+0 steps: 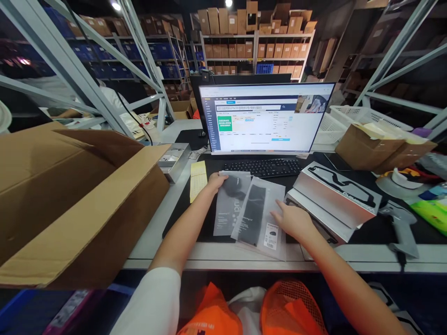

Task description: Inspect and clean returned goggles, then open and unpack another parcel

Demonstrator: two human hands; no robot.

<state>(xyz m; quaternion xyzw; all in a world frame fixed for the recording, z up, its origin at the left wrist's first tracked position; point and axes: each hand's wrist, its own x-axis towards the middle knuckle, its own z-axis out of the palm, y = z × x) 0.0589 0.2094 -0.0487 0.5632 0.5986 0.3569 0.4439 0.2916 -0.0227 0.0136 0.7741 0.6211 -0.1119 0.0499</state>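
Note:
Two frosted plastic bags lie side by side on the black desk mat. My left hand (217, 181) pinches the upper left corner of the left plastic bag (225, 216), which has a dark shape inside and pale print. Partly overlapping it is the right plastic bag (254, 214), with a long dark piece inside and a white barcode label (271, 236) near its lower corner. My right hand (295, 219) touches this bag's right side, its fingers apart and stretched out. Just right of that hand sits a silver-white box (338, 193) with a black goggle-like outline printed on it.
A large open carton (136, 218) stands at the left. Behind the bags are a keyboard (263, 166) and a lit monitor (258, 130). Yellow paper slips (198, 180) lie left of the bags. A handheld scanner (401, 225) rests at the right, below a brown box (372, 146).

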